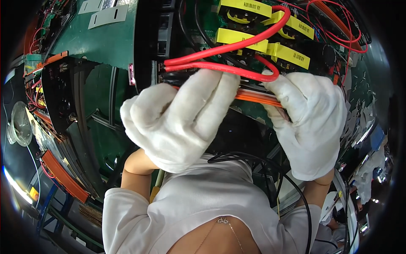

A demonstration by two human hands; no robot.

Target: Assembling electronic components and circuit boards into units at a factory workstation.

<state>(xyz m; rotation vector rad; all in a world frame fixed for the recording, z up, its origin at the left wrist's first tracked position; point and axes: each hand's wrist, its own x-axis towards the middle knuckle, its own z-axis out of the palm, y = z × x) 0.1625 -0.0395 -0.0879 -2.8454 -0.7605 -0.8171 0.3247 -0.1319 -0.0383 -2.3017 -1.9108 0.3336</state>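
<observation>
My left hand [182,116], in a white glove, has its fingers curled at the near edge of an electronic unit, beside the orange edge strip [256,98]. Its fingertips reach under the thick red cable [228,48] and are partly hidden, so what they grip cannot be made out. My right hand [308,116], gloved too, is closed around the right part of that strip, thumb and fingers on opposite sides. Looped above both hands, the red cable runs from the unit's black end panel [146,38] across the green circuit board [207,31]. Several yellow-wrapped transformers [241,39] stand on the board.
Flat pale plates [108,17] lie on the green bench [93,46] at the far left. A similar unit with a black panel [61,95] stands left. Thin red wires [347,40] coil at the far right. A black cable [292,180] hangs across my front.
</observation>
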